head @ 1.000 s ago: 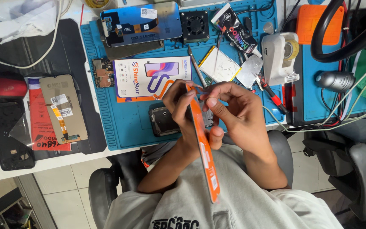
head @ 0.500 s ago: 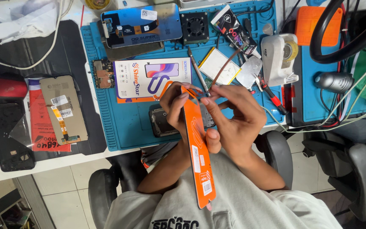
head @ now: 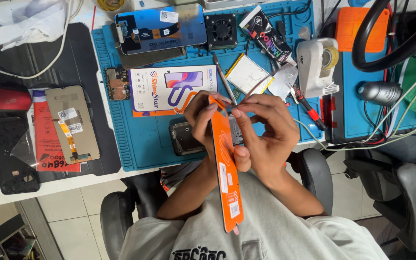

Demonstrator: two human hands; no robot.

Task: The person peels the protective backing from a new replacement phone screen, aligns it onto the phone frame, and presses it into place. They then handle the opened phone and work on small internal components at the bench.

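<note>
Blue mat [head: 140, 144] covers the bench near its front edge. Both my hands pinch the long orange packet [head: 226, 163] above it, left hand [head: 203, 115] and right hand [head: 266, 135] gripping its top. If I pull too hard, it could rip or drop on the open phone [head: 186, 138].

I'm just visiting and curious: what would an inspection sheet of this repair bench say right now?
Surface: blue silicone work mat on a white table.
Job's things: long orange flat packet, held upright; dark opened phone body lies beneath.
Clutter: white printed box, phone screen panel, small black fan, white tape dispenser.
Hands: left hand and right hand both grip the packet.
Cables: white and green wires at right.
Surroundings: grey chair, tiled floor.
</note>
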